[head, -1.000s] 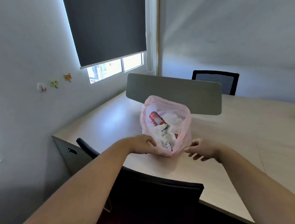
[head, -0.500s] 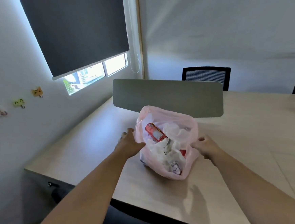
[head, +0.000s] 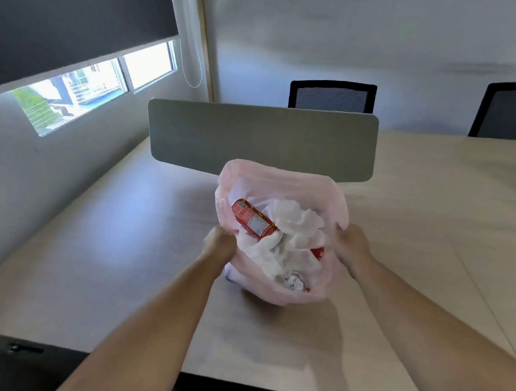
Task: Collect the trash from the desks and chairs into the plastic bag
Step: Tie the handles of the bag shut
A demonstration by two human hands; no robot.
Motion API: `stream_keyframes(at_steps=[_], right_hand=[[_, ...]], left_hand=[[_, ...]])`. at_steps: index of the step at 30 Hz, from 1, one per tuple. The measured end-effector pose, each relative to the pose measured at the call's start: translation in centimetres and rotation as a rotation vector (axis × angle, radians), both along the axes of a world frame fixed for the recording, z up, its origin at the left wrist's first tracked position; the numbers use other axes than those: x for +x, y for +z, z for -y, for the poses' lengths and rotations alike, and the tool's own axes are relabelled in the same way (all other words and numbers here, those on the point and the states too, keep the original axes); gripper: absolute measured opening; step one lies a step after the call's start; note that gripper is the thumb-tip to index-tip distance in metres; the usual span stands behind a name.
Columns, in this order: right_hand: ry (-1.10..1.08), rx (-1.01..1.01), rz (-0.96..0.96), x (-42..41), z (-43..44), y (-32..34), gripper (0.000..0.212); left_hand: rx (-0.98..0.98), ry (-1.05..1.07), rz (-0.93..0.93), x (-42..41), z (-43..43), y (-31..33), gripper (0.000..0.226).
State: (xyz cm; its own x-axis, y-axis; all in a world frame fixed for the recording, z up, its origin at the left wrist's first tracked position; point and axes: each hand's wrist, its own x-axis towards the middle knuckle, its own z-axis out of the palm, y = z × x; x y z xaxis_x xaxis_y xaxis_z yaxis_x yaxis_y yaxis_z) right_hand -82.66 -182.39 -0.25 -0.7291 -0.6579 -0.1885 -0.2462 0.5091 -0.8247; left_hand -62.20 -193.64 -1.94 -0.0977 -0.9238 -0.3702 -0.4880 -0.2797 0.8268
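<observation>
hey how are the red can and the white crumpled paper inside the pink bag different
The red printed metal can is a smooth, rigid cylinder lying tilted against the left inner wall of the pink translucent plastic bag; the white crumpled paper is soft, shapeless and heaped through the middle. The can is one small item, while the paper fills most of the bag. Both sit inside the open bag, which the left hand and right hand grip at the sides.

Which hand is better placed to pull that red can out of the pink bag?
Probably the left hand. It grips the plastic bag rim right beside the red can; the right hand holds the far rim, across the crumpled white paper.
</observation>
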Motion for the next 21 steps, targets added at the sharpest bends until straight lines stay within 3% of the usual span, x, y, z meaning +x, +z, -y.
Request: stream_keyframes(at_steps=[3, 7, 14, 19, 21], right_hand=[[-0.042, -0.049, -0.011, -1.2, -0.4, 2.0, 0.032], [-0.078, -0.075, 0.136, -2.0, -2.0, 3.0, 0.03], [0.075, -0.111, 0.672, -0.9, -5.4, 5.1, 0.02], [0.148, -0.053, 0.759, -2.5, -4.9, 8.2, 0.036], [0.131, -0.065, 0.707, -2.3, -4.7, 9.4, 0.022]], left_hand=[[-0.029, 0.035, -0.115, -0.2, 0.1, 2.6, 0.031], [0.048, 0.069, -0.221, 0.3, -1.0, 5.0, 0.03], [0.175, 0.092, -0.278, 1.9, -4.2, 6.4, 0.029], [0.112, 0.138, -0.313, 3.6, -3.3, 10.7, 0.015], [0.107, 0.128, -0.301, 4.1, -3.1, 11.9, 0.014]])
